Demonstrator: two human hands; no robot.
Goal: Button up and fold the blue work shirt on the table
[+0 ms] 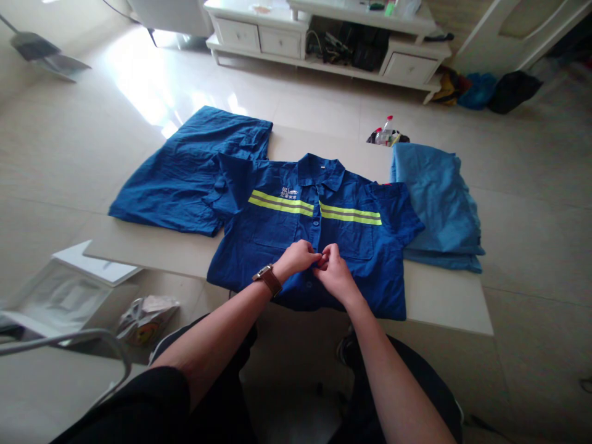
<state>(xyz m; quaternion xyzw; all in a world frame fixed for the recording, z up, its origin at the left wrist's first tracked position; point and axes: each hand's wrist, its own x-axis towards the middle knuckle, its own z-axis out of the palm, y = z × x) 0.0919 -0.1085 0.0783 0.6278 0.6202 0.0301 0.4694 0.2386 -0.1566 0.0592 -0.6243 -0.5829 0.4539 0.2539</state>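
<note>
A dark blue short-sleeved work shirt (272, 231) lies face up across the table, collar away from me. Yellow-green reflective strips cross its chest, and a white logo sits above the one on the left. My left hand (297, 258), with a brown-strapped watch on the wrist, pinches the button placket at mid-front. Close beside it, my right hand (332, 269) has its fingers closed on the same placket. The button between the fingertips is mostly hidden. Another button shows above the hands and one below them.
Folded dark blue clothing (185, 172) lies on the table's left, partly under the shirt sleeve. Light blue folded fabric (435, 203) is at the right end of the pale table (456, 302). Bottles (386, 131) stand beyond the far edge. A white box (69, 290) sits at lower left.
</note>
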